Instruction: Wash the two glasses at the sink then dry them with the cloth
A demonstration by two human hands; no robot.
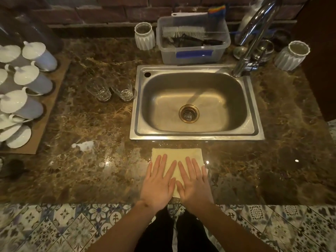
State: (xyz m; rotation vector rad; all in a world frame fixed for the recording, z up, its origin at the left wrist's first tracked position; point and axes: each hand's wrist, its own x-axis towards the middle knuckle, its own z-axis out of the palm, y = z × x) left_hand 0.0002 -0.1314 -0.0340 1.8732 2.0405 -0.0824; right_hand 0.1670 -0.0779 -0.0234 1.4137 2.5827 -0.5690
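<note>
The brown marbled stone surface [91, 124] is glossy and looks wet in patches near its front edge; set into it is the stainless steel sink [197, 134], a rounded rectangular basin with a brass-ringed drain [189, 113], and a curved chrome faucet [254, 39] rises at its back right corner; behind the sink stands a clear plastic tub [193, 53] holding a white brush [183, 31]; white lidded cups [32, 79] lie in rows on a board at far left; a ribbed white vase [145, 36] stands beside the tub, another [292, 55] at far right. The pale yellow cloth [177, 153], flat and squarish, lies just in front of the sink; it looks soft, light and limp, best gathered up from an edge or corner. The left hand [158, 186] and right hand [195, 188] lie flat on it side by side, fingers straight and spread, gripping nothing. The two glasses [99, 90] [123, 90] stand upright, close together, left of the sink; clear, faceted tumblers, probably rigid, fragile and slippery once wet; each is best wrapped round the mid-body, judging by its shape.
</note>
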